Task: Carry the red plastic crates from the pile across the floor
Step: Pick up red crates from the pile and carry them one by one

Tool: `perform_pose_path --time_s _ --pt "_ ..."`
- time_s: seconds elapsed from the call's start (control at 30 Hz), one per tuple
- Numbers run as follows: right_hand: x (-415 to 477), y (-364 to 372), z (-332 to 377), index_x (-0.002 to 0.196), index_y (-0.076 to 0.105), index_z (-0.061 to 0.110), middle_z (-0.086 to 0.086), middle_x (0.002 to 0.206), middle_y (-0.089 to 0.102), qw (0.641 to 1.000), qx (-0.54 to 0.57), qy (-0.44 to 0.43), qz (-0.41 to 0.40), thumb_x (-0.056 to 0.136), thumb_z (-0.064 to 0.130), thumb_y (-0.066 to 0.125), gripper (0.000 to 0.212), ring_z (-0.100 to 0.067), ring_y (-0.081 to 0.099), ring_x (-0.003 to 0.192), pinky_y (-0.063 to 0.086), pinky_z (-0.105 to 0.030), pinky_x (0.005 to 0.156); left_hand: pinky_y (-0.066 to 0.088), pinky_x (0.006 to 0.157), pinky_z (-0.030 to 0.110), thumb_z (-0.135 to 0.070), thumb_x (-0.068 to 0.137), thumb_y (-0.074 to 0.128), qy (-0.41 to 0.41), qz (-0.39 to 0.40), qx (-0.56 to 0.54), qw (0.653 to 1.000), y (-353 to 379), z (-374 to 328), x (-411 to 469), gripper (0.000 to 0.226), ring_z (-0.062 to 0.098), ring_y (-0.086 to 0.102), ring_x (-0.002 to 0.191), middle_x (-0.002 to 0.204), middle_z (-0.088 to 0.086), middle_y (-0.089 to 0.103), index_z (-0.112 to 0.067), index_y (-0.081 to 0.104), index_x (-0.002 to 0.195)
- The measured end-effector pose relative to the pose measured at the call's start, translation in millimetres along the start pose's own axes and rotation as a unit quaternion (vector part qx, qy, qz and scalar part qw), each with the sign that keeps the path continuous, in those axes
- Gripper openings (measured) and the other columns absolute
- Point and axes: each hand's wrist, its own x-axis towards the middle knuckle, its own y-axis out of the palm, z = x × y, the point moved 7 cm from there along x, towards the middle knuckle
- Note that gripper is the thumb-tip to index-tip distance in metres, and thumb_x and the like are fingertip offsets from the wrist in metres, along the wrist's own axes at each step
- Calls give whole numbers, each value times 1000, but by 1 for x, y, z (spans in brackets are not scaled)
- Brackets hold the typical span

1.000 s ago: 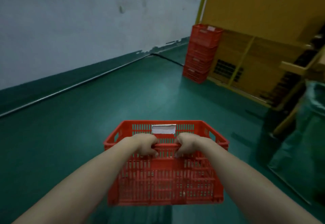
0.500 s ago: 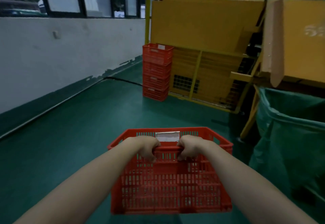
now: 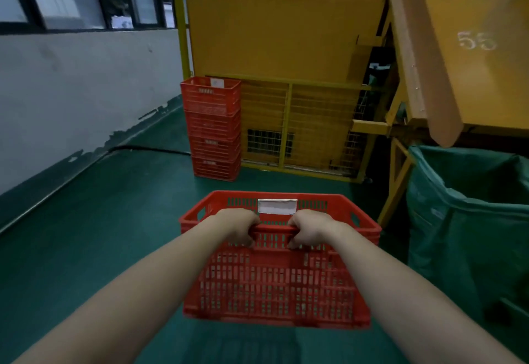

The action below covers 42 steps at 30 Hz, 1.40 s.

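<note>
I hold an empty red slatted crate (image 3: 274,286) in front of me, off the green floor. My left hand (image 3: 237,227) and my right hand (image 3: 307,227) both grip its near rim, side by side. A white label sits on the inside of the crate's far wall. Ahead stands a stack of several red crates (image 3: 213,129) on the floor against the yellow machine, with a white label on the top one.
A yellow machine with a mesh guard (image 3: 286,77) fills the far side. A green fabric bin (image 3: 469,220) stands close on my right under a yellow chute (image 3: 458,57). A white wall (image 3: 80,92) runs along the left, and a black cable (image 3: 148,149) crosses the floor.
The stack of crates and the yellow machine have come much nearer and moved toward the centre of view. My grip on the crate is unchanged.
</note>
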Motion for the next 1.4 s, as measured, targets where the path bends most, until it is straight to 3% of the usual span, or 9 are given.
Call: perform_pose_path --time_s 0.23,0.37,0.53,0.87,1.23,1.4 --pt "146 -52 -49 82 64 26 9 81 63 1000 -9 -2 17 80 39 74 16 -15 61 81 43 -28 62 45 82 33 -31 92 61 10 -10 43 999 -42 71 139 24 25 58 109 115 2 63 -19 59 112" --pt "231 -96 -86 81 66 27 10 79 65 999 9 7 32 80 38 75 14 -13 63 78 44 -28 59 46 82 34 -33 92 60 15 3 57 998 -85 105 225 24 25 58 109 114 2 64 -19 60 112" --pt "320 -153 -121 73 63 29 10 73 65 999 18 10 39 82 35 74 15 -12 64 72 44 -27 56 46 78 33 -33 91 61 15 -36 43 998 -133 147 315 19 23 59 106 110 0 65 -23 60 107" --pt "526 -231 -182 77 63 30 11 76 65 999 8 29 39 80 37 73 13 -13 64 78 50 -31 66 47 75 33 -32 89 63 20 -61 21 998 -192 253 505 15 24 61 102 104 0 67 -23 61 101" --pt "744 -323 -249 82 64 28 11 68 57 995 36 92 4 79 36 73 13 -15 59 75 39 -25 64 48 79 34 -39 89 61 64 -60 77 993 -275 373 732 25 27 60 108 112 1 66 -27 60 111" --pt "830 -351 -285 83 62 28 8 80 61 995 36 94 7 81 36 72 13 -18 63 89 40 -26 67 49 79 34 -39 89 61 67 -47 67 994 -292 412 826 25 26 61 107 111 0 67 -28 60 111"
